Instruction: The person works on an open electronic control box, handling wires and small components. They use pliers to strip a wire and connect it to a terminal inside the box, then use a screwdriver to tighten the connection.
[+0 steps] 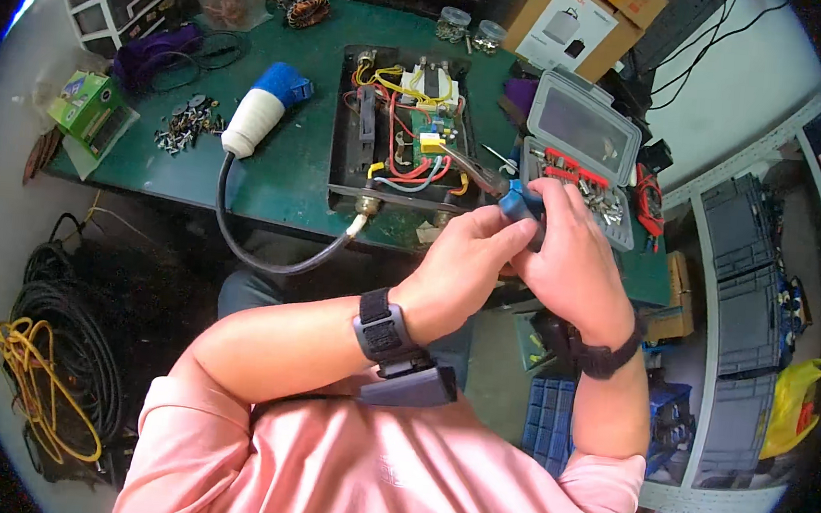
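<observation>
A tool with a blue grip (520, 200) and a long, tapering metal nose is held above the front right of an opened black electronics case (341, 159); its exact kind is hard to make out. My right hand (575, 255) is closed round the grip. Against the grip's near end presses the thumb of my left hand (463, 265), which is also closed, its fingers largely hidden. The tool's tip points toward a yellow block component (432, 143) on the circuit board; whether they touch I cannot tell. Red, yellow and blue wires run inside the case.
From the case's front a black cable (275, 267) loops to a blue-and-white plug (257, 119). Loose screws (189, 125) lie farther left. An open clear-lidded box (585, 126) of small parts stands right of the case, before a cardboard box (573, 28). Shelves with grey bins (744, 312) line the right.
</observation>
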`<state>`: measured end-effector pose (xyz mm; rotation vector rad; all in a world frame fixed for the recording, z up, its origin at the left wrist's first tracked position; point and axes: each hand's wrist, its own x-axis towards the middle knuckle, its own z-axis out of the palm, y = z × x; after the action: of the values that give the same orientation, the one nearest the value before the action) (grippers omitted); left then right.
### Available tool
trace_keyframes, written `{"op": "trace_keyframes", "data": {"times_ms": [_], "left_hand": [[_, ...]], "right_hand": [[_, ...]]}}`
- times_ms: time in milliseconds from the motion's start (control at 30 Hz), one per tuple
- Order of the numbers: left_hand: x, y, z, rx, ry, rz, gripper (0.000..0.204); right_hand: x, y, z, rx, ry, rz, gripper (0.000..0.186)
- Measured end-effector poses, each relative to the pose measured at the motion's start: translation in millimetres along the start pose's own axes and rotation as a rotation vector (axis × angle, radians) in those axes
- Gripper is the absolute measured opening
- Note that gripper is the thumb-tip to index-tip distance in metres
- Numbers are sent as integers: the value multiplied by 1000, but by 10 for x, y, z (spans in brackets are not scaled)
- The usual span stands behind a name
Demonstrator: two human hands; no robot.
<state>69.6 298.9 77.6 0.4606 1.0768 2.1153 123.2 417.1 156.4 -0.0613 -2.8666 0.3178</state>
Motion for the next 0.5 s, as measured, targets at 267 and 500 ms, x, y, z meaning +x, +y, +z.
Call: {"op": "trace_keyframes", "data": {"times_ms": [267, 500], "left_hand": [[-37, 31, -58, -224, 122, -34, 14], [-47, 46, -110, -267, 237, -65, 16]], "right_hand": [[208, -152, -141, -85, -258, 17, 75], [513, -211, -149, -190, -413, -17, 75]]}}
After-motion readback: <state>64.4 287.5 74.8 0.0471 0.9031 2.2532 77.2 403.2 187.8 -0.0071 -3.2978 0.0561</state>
